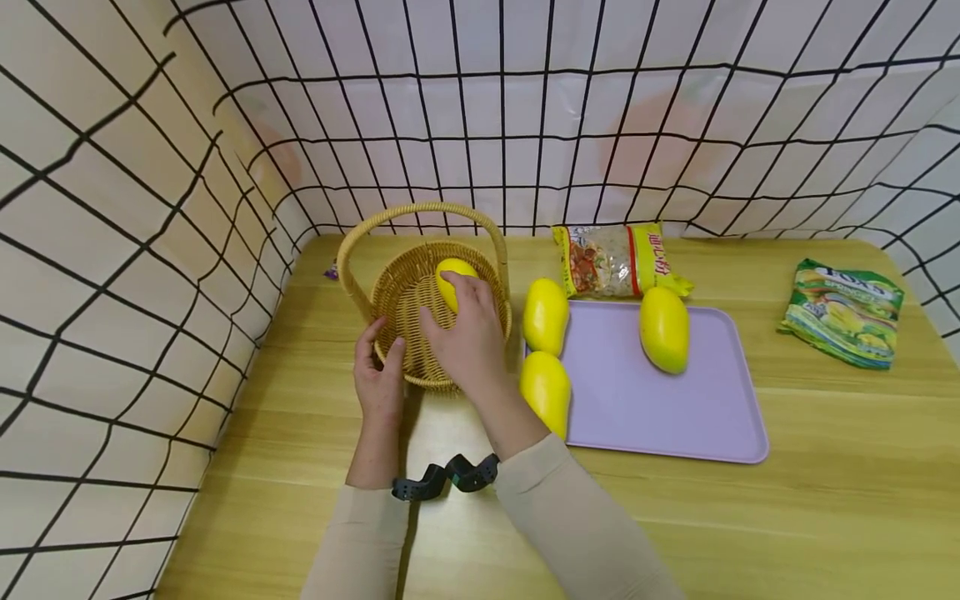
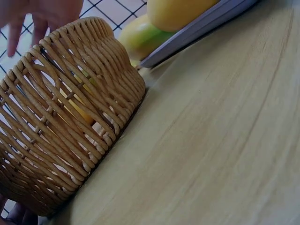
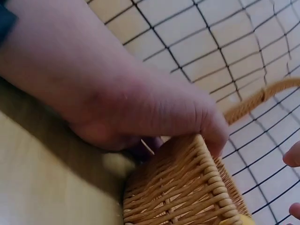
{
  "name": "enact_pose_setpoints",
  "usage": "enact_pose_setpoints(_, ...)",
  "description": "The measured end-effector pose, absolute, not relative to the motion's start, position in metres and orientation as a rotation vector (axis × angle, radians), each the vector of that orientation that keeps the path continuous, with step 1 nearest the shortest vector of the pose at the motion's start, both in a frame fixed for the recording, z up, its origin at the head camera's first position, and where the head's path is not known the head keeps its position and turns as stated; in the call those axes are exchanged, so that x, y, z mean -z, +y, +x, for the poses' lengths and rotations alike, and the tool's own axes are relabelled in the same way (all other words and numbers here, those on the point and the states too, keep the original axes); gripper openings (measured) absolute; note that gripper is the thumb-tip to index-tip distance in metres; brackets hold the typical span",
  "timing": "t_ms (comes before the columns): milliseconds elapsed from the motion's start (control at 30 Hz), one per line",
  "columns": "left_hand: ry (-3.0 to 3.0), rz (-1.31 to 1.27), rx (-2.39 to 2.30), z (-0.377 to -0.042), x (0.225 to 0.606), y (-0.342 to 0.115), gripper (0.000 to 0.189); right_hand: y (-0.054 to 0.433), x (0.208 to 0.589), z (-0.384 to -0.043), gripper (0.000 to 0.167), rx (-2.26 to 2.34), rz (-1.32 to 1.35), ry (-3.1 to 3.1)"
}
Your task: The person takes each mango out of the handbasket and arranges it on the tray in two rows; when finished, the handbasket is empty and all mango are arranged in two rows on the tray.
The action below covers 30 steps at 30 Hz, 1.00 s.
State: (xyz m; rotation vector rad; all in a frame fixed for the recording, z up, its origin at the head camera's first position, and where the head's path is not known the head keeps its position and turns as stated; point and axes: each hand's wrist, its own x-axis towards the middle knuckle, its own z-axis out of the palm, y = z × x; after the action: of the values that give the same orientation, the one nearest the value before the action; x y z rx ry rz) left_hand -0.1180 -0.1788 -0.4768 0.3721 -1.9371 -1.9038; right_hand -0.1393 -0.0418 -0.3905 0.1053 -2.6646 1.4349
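A round wicker basket (image 1: 420, 333) with a tall arched handle stands on the table. My left hand (image 1: 379, 383) grips its near left rim, thumb inside and fingers outside. Inside, toward the far right, lies a yellow mango (image 1: 448, 287); its lower part shows through the weave in the left wrist view. My right hand (image 1: 472, 333) is over the basket, thumb and fingers spread apart. Above the rim, the fingers (image 2: 40, 30) of that hand hang fairly straight, away from the mango. In the right wrist view the left thumb (image 3: 215, 133) hooks over the rim.
A lilac tray (image 1: 637, 408) sits right of the basket. Two mangoes lie along its left edge; another mango (image 1: 664, 330) rests near its back. Behind it is a yellow food packet (image 1: 609, 260). A green packet (image 1: 843, 313) lies far right. Black wire mesh (image 1: 525, 108) encloses the table.
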Motion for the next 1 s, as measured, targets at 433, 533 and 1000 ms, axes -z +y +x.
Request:
enact_pose_setpoints(433, -1.943, 0.374, 1.879, -0.118, 0.478, -0.179, 0.042, -0.052, 0.408, -0.188, 0.069, -1.298, 0.056, -2.815)
enact_pose_setpoints(533, -1.958, 0.385, 1.867, -0.119, 0.478, -0.179, 0.042, -0.054, 0.411, -0.192, 0.071, -1.297, 0.032, -2.839)
enact_pose_setpoints(1000, -1.92, 0.383, 1.914, -0.12, 0.478, -0.179, 0.044, -0.06, 0.419, -0.207, 0.081, -1.443, -0.124, -2.83)
